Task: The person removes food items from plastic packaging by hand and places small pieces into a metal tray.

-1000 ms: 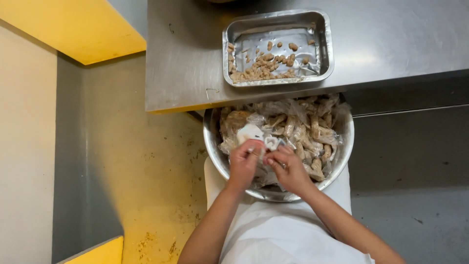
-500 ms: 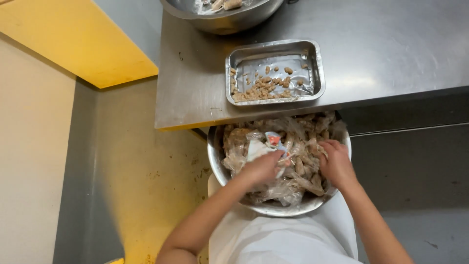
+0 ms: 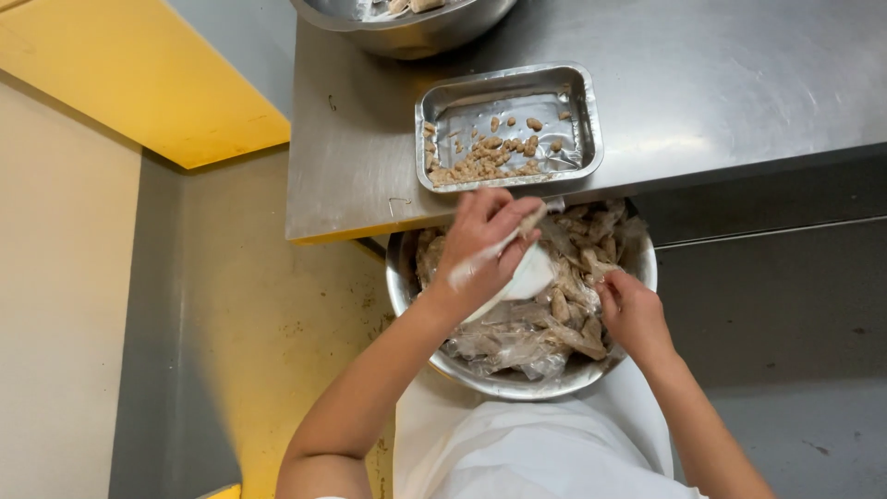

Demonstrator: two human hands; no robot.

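Note:
A round steel bowl [image 3: 480, 377] rests on my lap, packed with several brown pieces wrapped in clear plastic [image 3: 517, 342]. My left hand [image 3: 480, 242] is lifted over the bowl's far side, shut on a crumpled white plastic wrapper [image 3: 528, 275]. My right hand [image 3: 631, 310] reaches into the right part of the bowl, its fingers closed on a wrapped brown piece [image 3: 599, 266]. Just beyond my left hand, a rectangular foil tray [image 3: 586, 139] sits on the steel table [image 3: 721, 83] and holds several small unwrapped brown pieces [image 3: 490, 155].
A second, larger steel bowl [image 3: 407, 28] stands at the table's far edge, partly cut off. The table's front edge overhangs the lap bowl. To the left are a stained floor [image 3: 268, 323] and a yellow surface [image 3: 129, 83]. A white apron [image 3: 527, 444] covers my lap.
My left hand rose from the heap with the white wrapper toward the foil tray. My right hand slid from the bowl's middle to its right side. The view tilted, showing the far bowl.

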